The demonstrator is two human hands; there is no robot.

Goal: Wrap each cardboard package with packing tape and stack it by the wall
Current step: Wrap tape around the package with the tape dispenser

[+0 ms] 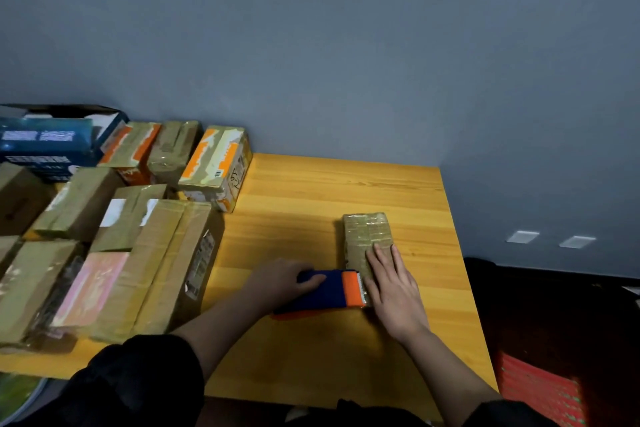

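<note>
Here, far out to the left of my left hand, I see a crowd of taped boxes (114, 246) covering that side of the wooden table (346, 184), with a blue carton (45, 146) behind them against the grey wall (346, 45) and an orange-and-tan box (216, 166) at the row's near end, beyond my left hand. My left hand (280, 282) curls over the blue body of the tape dispenser (329, 291), fingers wrapped across its top, gripping it; the dispenser lies on the table between my two hands, its orange end and toothed blade pointing right and touching the near end of the package (363, 236). That package, already glossy with tape, lies flat on the table running away from me, just ahead of my right hand. My right hand (393, 288) rests flat on its near end, fingers straight and slightly spread, pressing down and holding nothing. Farther right of that hand, past the table edge, two pale wall plates (550, 239) sit low on the wall, and a red patterned thing (540, 388) lies on the dark floor below.
</note>
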